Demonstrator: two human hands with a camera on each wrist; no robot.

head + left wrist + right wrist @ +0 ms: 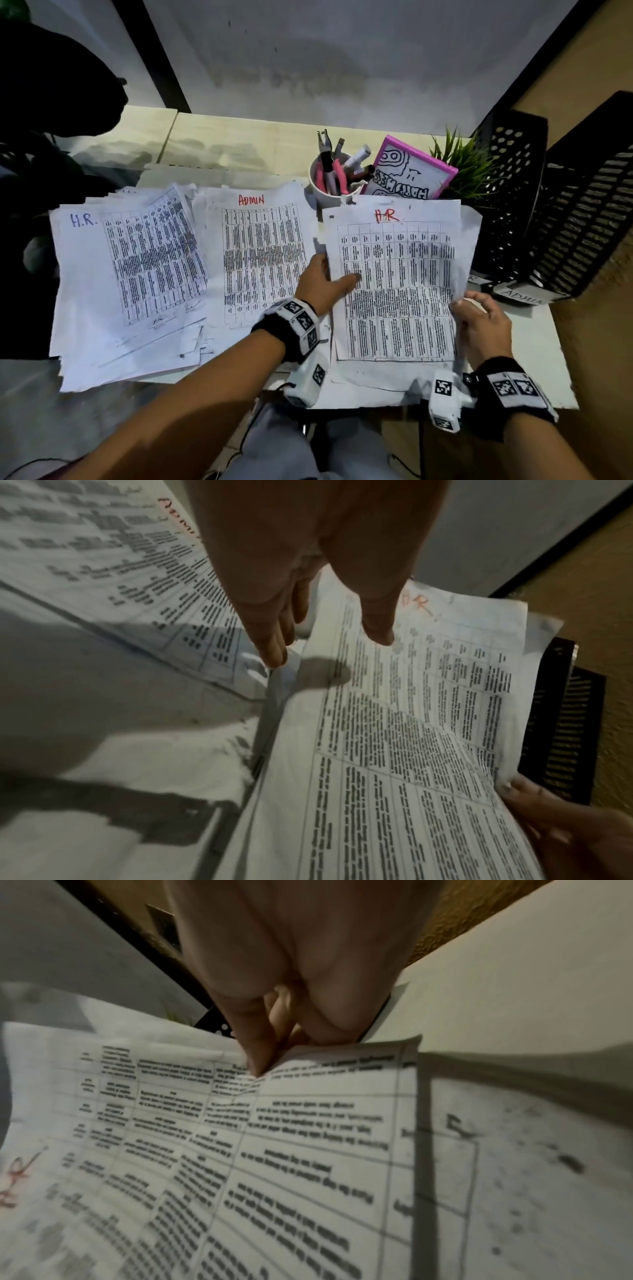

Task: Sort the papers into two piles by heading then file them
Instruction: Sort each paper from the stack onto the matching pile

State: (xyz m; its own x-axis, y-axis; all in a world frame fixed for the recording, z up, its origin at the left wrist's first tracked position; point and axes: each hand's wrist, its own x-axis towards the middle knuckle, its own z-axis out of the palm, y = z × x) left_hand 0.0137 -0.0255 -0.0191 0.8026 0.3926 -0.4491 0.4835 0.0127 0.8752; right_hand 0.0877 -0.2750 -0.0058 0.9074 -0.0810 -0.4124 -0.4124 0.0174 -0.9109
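A printed sheet headed HR in red [394, 274] is held up over the desk's right side. My left hand [337, 274] holds its left edge, with the thumb [377, 631] on top and the fingers [274, 653] behind the edge. My right hand [469, 305] pinches the sheet's [274, 1150] right edge between its fingertips [257, 1064]. A pile topped by a blue H.R. sheet [130, 274] lies at the left. A pile topped by a red ADMIN sheet [260, 246] lies in the middle. More paper [370, 380] lies under the held sheet.
Two black perforated file trays [513, 205] [589, 212] stand at the right, one with an ADMIN label [524, 295]. A white cup of pens [329, 192], a pink-framed drawing [411, 171] and a green plant [462, 164] stand behind the papers. The white desk's edge [534, 359] runs near my right wrist.
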